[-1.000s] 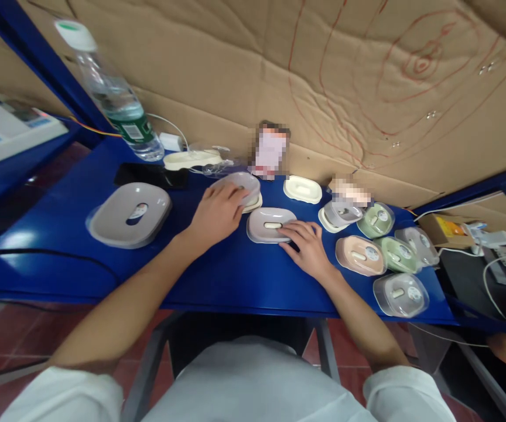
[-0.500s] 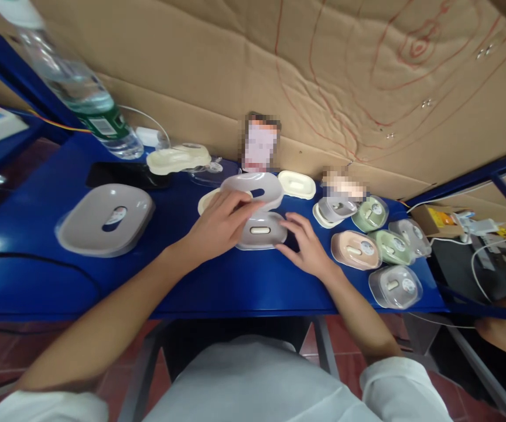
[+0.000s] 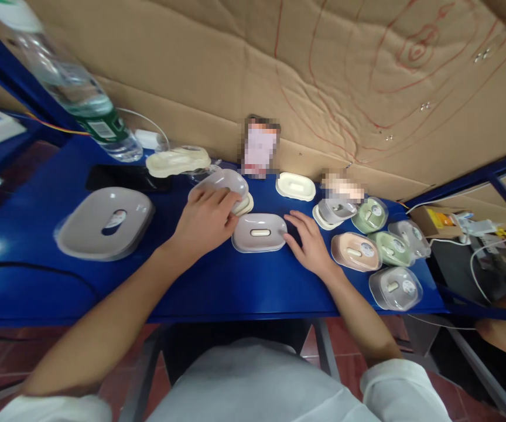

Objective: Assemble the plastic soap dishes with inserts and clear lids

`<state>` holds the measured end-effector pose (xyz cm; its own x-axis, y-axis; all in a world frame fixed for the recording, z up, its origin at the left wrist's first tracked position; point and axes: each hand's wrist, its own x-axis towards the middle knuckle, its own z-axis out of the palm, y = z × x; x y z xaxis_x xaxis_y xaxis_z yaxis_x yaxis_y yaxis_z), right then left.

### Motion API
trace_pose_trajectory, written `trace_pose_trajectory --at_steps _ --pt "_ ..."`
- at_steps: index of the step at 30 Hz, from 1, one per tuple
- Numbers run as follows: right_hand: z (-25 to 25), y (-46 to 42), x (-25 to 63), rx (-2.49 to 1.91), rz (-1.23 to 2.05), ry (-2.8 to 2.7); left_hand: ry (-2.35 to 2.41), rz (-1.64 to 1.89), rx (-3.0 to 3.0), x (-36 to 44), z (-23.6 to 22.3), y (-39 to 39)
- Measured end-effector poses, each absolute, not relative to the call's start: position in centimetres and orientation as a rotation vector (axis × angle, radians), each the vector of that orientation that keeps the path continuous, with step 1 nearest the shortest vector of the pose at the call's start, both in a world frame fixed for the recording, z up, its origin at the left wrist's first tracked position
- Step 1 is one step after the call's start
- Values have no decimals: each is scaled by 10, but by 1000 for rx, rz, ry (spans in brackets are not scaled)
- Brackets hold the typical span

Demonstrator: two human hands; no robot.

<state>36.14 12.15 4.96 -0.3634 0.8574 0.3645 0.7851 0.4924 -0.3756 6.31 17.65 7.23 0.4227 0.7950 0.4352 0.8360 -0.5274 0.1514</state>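
Left hand (image 3: 204,217) gripping a grey bowl (image 3: 231,178), at eleven o'clock from a grey dish (image 3: 242,236) on the blue desk (image 3: 218,287), right hand (image 3: 309,241) with fingers parted at the dish's three o'clock edge, cream piece (image 3: 283,184) at one o'clock, larger grey tray (image 3: 88,225) at nine
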Motion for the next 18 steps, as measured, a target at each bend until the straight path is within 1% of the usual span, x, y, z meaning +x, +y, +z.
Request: trace_pose_trajectory --at_steps 5,10,15,18 --pt "50 122 364 -1340 194 -2212 -1551 -714 -2500 64 76 174" --pt "48 120 359 -1261 255 -2374 -1604 -702 -2478 57 70 178" --pt "49 117 356 -1283 284 -2424 -1629 -834 -2581 54 67 185" --pt "50 116 356 -1296 284 -2430 -1708 -809 -2513 53 72 188"
